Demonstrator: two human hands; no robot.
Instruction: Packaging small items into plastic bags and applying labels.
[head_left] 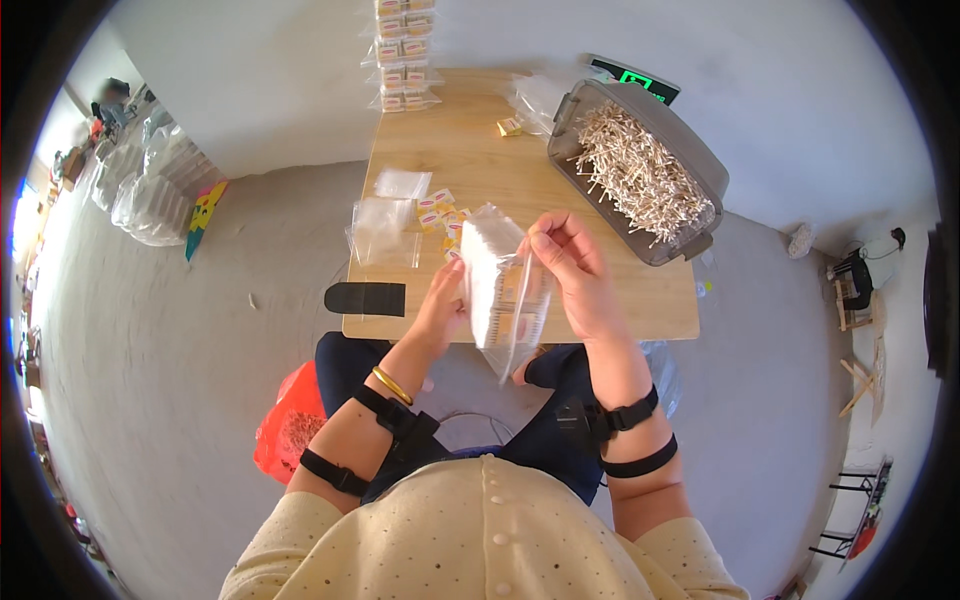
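The person holds a filled clear bag (507,295) at the centre of the view, between both hands and over the near edge of the worktop (645,312). The left hand (440,303) is clamped on its 9 o'clock side; the right hand (570,262) has thumb and fingers together, pinching loose film at about 1 o'clock. From the bag, a grey bin (572,165) of cotton swabs (640,170) stands between 1 and 2 o'clock, empty bags (385,232) lie at 10, small printed cards (434,210) nearer 11, and a black pad (366,299) at 9. For good handling, the left grip should be firm enough to stop the bundle slumping, yet light enough not to bend it. The right pinch does best close to the pale strip on the film, taking up slack evenly so that no fold gets trapped. Whether that strip is closed cannot be told.
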